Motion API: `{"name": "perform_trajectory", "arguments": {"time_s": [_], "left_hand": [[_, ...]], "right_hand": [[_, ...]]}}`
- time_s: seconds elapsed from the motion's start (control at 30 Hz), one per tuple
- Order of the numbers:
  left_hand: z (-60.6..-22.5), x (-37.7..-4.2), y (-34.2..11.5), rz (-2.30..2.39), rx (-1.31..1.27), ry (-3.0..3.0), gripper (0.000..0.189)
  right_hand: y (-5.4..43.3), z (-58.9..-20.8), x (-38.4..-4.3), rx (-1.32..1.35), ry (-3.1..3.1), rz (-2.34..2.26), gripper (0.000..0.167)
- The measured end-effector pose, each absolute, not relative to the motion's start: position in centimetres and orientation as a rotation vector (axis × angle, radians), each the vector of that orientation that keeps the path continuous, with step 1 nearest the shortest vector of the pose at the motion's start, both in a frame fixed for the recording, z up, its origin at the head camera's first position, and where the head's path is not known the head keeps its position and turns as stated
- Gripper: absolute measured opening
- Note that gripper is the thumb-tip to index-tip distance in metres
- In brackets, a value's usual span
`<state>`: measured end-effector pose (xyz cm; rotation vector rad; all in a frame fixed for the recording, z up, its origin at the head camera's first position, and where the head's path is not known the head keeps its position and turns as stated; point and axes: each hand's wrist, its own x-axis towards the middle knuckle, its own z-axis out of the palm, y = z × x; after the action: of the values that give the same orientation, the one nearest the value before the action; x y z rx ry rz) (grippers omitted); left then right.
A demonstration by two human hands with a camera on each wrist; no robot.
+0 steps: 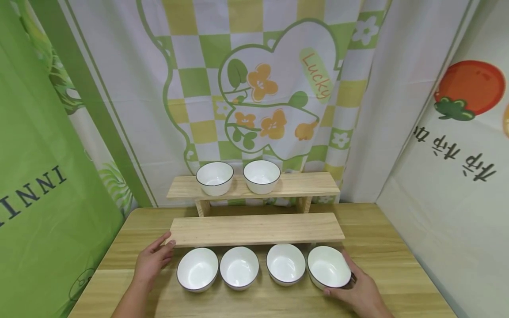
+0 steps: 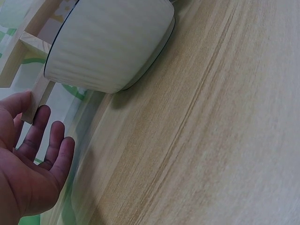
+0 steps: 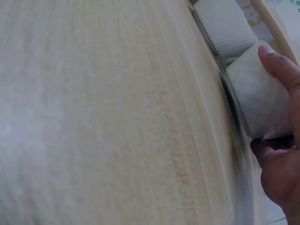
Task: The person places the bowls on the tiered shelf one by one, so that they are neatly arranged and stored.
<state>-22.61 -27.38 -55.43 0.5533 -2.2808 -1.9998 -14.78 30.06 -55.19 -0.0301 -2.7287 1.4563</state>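
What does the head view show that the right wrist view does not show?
Only the head view shows the left hand resting open on the table by the lower shelf, all four table bowls, and two bowls on the upper shelf. Only the right wrist view shows, close up, the thumb pressed on the wall of the rightmost bowl. Both show the right hand gripping that bowl, its neighbour bowl and the wooden table.
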Motion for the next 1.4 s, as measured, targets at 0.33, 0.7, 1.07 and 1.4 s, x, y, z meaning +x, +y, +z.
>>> {"name": "perform_trajectory", "arguments": {"time_s": [0.33, 0.7, 1.07, 1.4], "left_hand": [[-55.6, -22.8, -27.6, -2.031, 0.562, -2.281, 0.068], [-55.5, -22.7, -27.4, -2.018, 0.555, -2.273, 0.072], [-55.6, -22.7, -27.3, -2.025, 0.544, -2.273, 0.071], [-55.3, -22.5, -27.4, -2.036, 0.547, -2.258, 0.072]], "right_hand": [[30.7, -53.9, -14.7, -0.074, -2.759, 1.403, 0.130], [31.4, -52.4, -15.4, 0.016, -2.695, 1.358, 0.123], [31.1, -50.6, -16.1, 0.028, -2.677, 1.384, 0.120], [30.7, -49.2, -17.4, 0.025, -2.657, 1.441, 0.117]]}}
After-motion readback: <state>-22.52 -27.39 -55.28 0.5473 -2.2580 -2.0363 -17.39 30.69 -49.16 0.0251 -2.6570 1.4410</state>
